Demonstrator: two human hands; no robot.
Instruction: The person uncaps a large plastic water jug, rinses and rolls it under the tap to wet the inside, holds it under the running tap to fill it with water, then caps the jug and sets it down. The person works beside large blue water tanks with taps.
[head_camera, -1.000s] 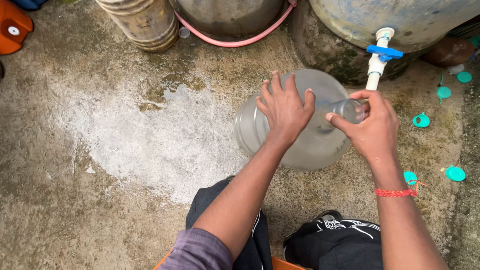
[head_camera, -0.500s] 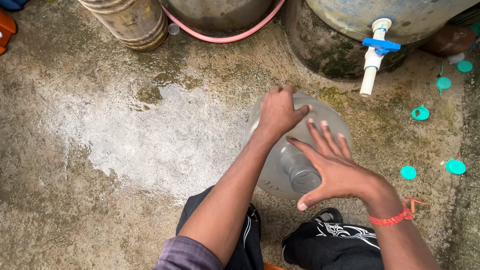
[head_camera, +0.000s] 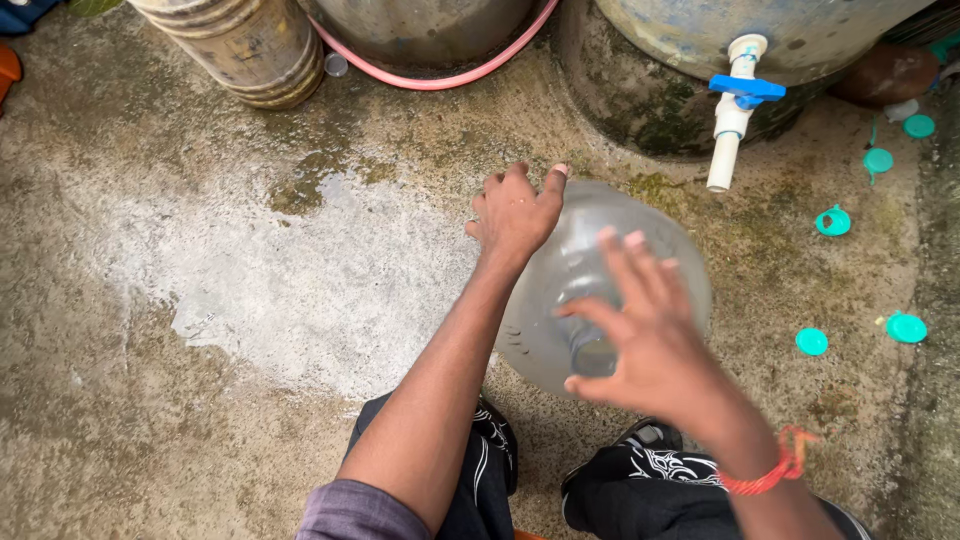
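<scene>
Both hands on clear jug (head_camera: 590, 250)

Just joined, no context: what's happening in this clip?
A person crouches on wet concrete handling a large clear water jug, seen from a head-worn camera. The left hand rests on the jug's far left side. The right hand is open with fingers spread, blurred, over the jug's near end, not gripping it. A white tap with a blue handle sticks out of a tank just beyond the jug. Several teal caps lie scattered on the ground to the right.
</scene>
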